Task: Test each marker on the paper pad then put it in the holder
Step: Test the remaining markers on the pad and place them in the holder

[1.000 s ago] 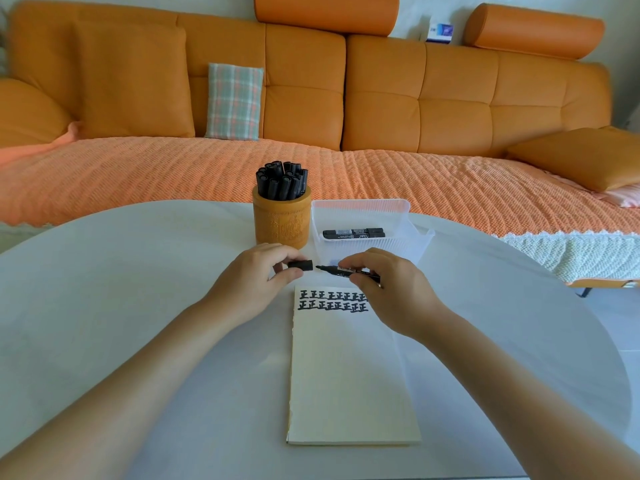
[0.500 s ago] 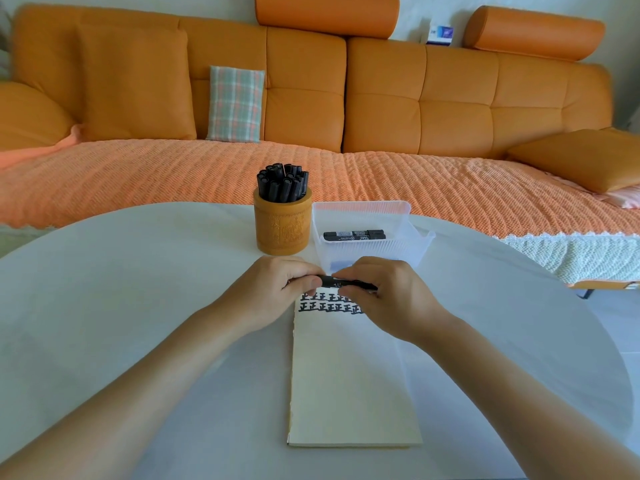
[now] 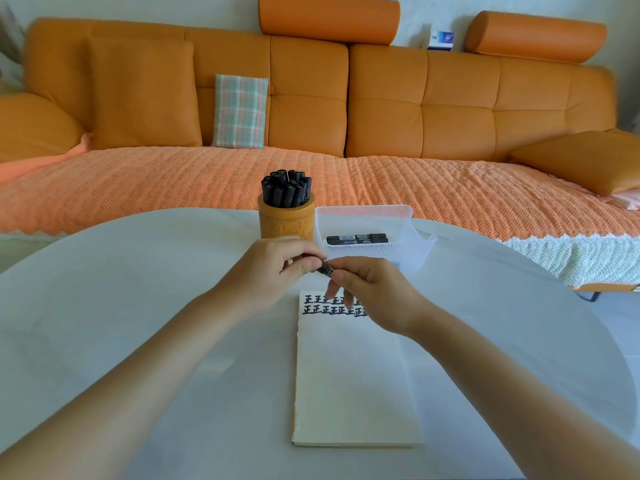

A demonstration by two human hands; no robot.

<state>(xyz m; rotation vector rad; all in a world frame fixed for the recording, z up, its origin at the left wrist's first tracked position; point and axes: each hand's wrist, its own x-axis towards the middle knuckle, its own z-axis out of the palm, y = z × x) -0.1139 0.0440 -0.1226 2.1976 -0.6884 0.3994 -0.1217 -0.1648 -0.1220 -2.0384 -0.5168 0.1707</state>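
Both hands meet above the top of the paper pad (image 3: 349, 382), which bears two rows of black test marks (image 3: 320, 305). My left hand (image 3: 273, 268) grips one end of a black marker (image 3: 325, 269). My right hand (image 3: 372, 289) holds the other end with thumb and fingers; most of the marker is hidden between the hands. Behind them stands the orange cylindrical holder (image 3: 286, 220), packed with several black markers (image 3: 286, 188). To its right, a clear plastic tray (image 3: 412, 249) holds two black markers (image 3: 356, 239).
Everything sits on a round white table (image 3: 121, 306) whose far edge curves just behind the holder and tray. An orange sofa (image 3: 415, 116) with a plaid cushion (image 3: 239, 110) fills the background beyond the table.
One second ago the cap in my left hand was apart from the marker in my right. The hands came together and the cap now sits on the marker, held slightly higher.
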